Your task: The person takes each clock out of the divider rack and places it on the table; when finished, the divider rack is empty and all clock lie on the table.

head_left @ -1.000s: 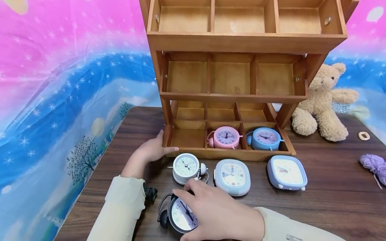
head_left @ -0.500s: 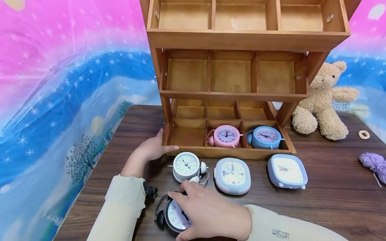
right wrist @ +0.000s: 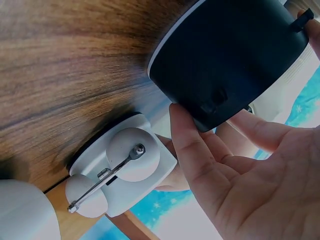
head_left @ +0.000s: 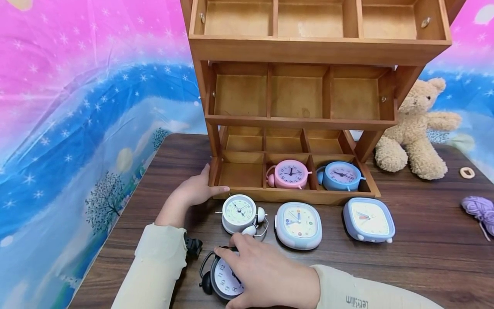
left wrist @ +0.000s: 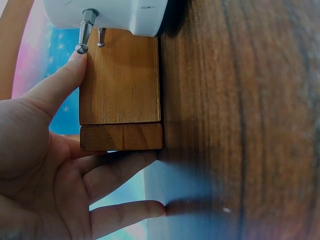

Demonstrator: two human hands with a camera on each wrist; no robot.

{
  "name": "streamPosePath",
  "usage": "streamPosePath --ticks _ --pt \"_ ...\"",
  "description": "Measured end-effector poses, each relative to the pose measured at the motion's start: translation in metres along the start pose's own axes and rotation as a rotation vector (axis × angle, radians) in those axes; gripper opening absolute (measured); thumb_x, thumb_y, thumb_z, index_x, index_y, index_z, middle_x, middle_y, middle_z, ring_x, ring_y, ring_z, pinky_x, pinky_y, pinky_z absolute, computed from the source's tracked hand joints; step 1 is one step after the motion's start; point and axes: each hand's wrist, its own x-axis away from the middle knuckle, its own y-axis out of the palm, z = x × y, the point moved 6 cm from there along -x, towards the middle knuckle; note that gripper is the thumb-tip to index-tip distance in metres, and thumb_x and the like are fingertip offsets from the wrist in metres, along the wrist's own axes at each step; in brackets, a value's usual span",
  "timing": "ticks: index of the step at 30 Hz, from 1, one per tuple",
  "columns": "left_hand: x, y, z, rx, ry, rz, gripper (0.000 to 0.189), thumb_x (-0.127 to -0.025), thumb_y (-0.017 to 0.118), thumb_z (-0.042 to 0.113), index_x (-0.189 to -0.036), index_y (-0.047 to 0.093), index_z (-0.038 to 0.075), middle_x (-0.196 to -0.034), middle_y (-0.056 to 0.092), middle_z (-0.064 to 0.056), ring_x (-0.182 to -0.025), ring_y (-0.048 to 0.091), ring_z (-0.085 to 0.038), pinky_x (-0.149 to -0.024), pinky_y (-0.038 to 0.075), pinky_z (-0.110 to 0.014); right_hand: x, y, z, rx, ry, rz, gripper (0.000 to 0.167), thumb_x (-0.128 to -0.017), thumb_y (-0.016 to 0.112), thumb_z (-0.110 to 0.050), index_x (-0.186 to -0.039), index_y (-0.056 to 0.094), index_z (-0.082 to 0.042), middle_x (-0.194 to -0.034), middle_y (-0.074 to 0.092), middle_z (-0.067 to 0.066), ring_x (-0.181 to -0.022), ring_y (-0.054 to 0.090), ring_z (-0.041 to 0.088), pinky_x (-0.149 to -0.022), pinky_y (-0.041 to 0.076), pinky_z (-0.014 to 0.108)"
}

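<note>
My right hand [head_left: 274,272] grips a black twin-bell alarm clock [head_left: 224,279] by its rim, fingers on the far side and thumb on the near side. Its pale dial faces up, partly hidden by the hand; the right wrist view shows the black casing [right wrist: 230,60]. Just beyond lies a white twin-bell alarm clock [head_left: 238,210], dial up. My left hand [head_left: 193,189] rests at the front left corner of a wooden shelf [head_left: 295,196]. Its thumb lies on the front edge, and its straight, spread fingers [left wrist: 125,212] reach along the side.
The shelf's bottom row holds a pink alarm clock [head_left: 291,174] and a blue alarm clock [head_left: 341,175]. In front lie a rounded white-and-blue clock [head_left: 298,225] and a squarish blue clock [head_left: 369,219]. A teddy bear [head_left: 413,128] and purple yarn [head_left: 478,210] are at the right.
My right hand and the black alarm clock have shifted a little to the left, mostly in the first half second. The left hand has stayed at the shelf corner.
</note>
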Motion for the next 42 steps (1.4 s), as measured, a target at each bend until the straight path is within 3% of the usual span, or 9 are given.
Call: streamPosePath --ticks 11,16,21,26,35,42 --pt "0.002 0.000 0.001 0.008 0.015 0.009 0.104 -0.095 0.059 0.053 -0.157 -0.004 -0.002 -0.157 0.024 -0.031 -0.140 0.033 -0.046 -0.111 0.030 -0.058 0.000 0.002 0.003 -0.106 -0.062 -0.033 0.080 -0.082 0.068 -0.066 -0.149 0.045 -0.029 -0.125 0.052 -0.003 -0.104 0.050 0.008 -0.080 0.052 0.029" --pt "0.002 0.000 0.000 0.006 0.009 0.010 0.104 -0.095 0.059 0.053 -0.157 -0.004 -0.002 -0.157 0.023 -0.031 -0.140 0.032 -0.047 -0.111 0.029 -0.058 0.001 0.002 0.002 -0.082 -0.098 -0.014 0.081 -0.083 0.063 -0.070 -0.151 0.042 -0.030 -0.129 0.053 -0.003 -0.107 0.051 0.009 -0.084 0.052 0.031" --pt "0.001 0.001 -0.001 0.000 0.010 0.009 0.104 -0.096 0.059 0.053 -0.157 -0.003 -0.002 -0.157 0.023 -0.031 -0.140 0.032 -0.047 -0.111 0.030 -0.059 0.004 -0.006 0.001 -0.036 -0.096 0.049 0.080 -0.085 0.056 -0.074 -0.153 0.038 -0.034 -0.139 0.051 0.003 -0.119 0.054 0.017 -0.091 0.052 0.038" --pt "0.001 0.000 -0.001 0.004 0.013 0.008 0.103 -0.096 0.058 0.053 -0.157 -0.004 -0.002 -0.157 0.023 -0.032 -0.140 0.032 -0.047 -0.111 0.029 -0.059 0.004 -0.026 0.004 0.002 -0.090 0.168 0.070 -0.088 0.056 -0.070 -0.147 0.049 -0.032 -0.137 0.054 0.003 -0.118 0.057 0.020 -0.091 0.053 0.040" --pt "0.002 0.001 -0.001 0.012 0.014 -0.003 0.103 -0.096 0.058 0.054 -0.157 -0.005 -0.001 -0.157 0.022 -0.031 -0.140 0.032 -0.048 -0.111 0.029 -0.060 0.001 -0.058 0.033 -0.003 0.009 0.241 0.066 -0.091 0.058 -0.065 -0.144 0.054 -0.026 -0.138 0.053 0.006 -0.122 0.054 0.023 -0.094 0.051 0.041" --pt "0.003 0.000 0.001 0.009 0.012 0.001 0.102 -0.096 0.058 0.052 -0.157 -0.004 -0.002 -0.157 0.023 -0.032 -0.140 0.032 -0.048 -0.111 0.029 -0.060 -0.001 -0.079 0.068 0.024 0.113 0.313 0.067 -0.090 0.061 -0.062 -0.144 0.055 -0.023 -0.140 0.052 0.007 -0.125 0.052 0.025 -0.100 0.047 0.044"
